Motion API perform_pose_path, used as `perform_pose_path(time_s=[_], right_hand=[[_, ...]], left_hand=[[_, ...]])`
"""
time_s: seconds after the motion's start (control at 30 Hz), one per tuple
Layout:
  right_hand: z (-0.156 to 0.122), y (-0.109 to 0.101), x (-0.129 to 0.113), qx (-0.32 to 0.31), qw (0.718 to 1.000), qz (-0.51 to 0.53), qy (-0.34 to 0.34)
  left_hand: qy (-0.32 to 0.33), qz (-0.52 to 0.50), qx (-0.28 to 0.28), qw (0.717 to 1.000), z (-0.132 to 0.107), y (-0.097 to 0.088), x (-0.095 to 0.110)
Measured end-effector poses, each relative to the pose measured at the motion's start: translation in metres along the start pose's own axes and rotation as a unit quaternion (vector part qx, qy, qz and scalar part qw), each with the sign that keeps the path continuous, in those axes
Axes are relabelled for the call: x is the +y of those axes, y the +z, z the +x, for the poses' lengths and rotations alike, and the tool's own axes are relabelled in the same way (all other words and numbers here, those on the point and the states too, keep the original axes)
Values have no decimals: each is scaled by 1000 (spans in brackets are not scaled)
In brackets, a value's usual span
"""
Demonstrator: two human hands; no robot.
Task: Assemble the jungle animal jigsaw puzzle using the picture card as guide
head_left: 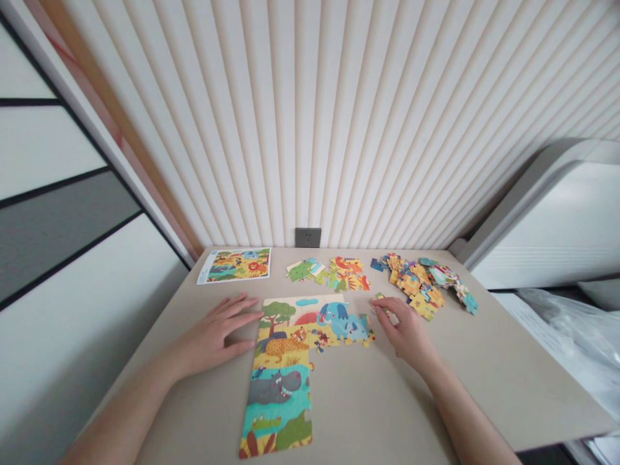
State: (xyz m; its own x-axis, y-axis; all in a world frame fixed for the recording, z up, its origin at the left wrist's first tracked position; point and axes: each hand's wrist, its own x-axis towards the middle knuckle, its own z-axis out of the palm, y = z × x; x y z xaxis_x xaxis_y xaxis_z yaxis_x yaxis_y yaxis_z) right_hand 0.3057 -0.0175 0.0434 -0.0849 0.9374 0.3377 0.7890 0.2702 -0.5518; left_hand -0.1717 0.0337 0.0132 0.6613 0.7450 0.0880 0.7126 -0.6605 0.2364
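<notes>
A partly joined jigsaw puzzle (281,349) lies on the table, showing a tree, a leopard, a hippo and blue elephants. My left hand (225,332) rests flat by its upper left edge, fingers spread, holding nothing. At the right of the elephants, my right hand (400,323) has its fingers closed on a puzzle piece (391,316), which is partly hidden beneath the fingers. The piece is near the puzzle's upper right end; whether it touches the table I cannot tell.
A reference picture card (237,265) lies at the back left of the table (368,407). Behind the puzzle are green pieces (303,270) and orange lion pieces (349,272). A heap of loose pieces (411,278) sits at the back right. A socket (308,237) is on the ribbed wall.
</notes>
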Motion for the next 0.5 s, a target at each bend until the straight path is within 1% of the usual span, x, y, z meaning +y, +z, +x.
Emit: perform_pose_path(time_s=[0.1,0.27,0.5], right_hand=[[4,6,3,0,1000,-25,-18],[5,11,15,-18,998,-59,-18],[6,13,9,-24,997,-60,-33]], left_hand=[[-5,-4,12,1000,3,2,2],[-23,-2,47,999,6,8,7],[-19,8,45,999,7,11,5]])
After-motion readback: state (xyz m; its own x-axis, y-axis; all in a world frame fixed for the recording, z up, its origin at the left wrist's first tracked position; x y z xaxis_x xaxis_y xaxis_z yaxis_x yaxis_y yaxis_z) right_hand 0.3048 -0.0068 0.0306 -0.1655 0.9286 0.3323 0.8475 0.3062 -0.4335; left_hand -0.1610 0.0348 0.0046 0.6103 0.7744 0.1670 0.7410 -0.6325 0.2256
